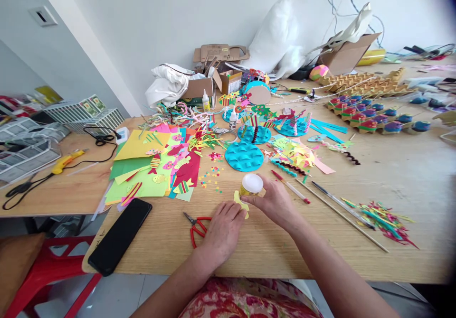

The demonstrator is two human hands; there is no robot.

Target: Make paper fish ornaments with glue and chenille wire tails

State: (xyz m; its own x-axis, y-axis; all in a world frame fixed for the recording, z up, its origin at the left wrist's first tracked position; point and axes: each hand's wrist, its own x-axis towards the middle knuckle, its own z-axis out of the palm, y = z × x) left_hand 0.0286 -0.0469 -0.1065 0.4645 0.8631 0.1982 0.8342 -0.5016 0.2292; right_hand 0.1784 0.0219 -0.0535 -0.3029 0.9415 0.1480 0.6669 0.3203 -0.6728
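My left hand (225, 228) lies on the wooden table with fingers flat, pressing the end of a small pale yellow paper cutout (237, 197). In my right hand (276, 201) is a small round tub (252, 184) with a white top and a yellow side, tilted just above the cutout; I cannot tell whether the tub touches it. Red-handled pliers (194, 228) rest beside my left hand. Beyond the tub sits a blue scalloped disc (244, 156). A red pen (290, 186) lies to the right of my right hand.
Coloured paper sheets (142, 144) with paper fish lie left, near a black phone (121, 235). At right are a thin wooden stick (342, 215), a pen (342, 203) and paper shreds (392, 220). Painted egg-carton pieces (374, 114) and cardboard boxes (199, 88) stand farther back.
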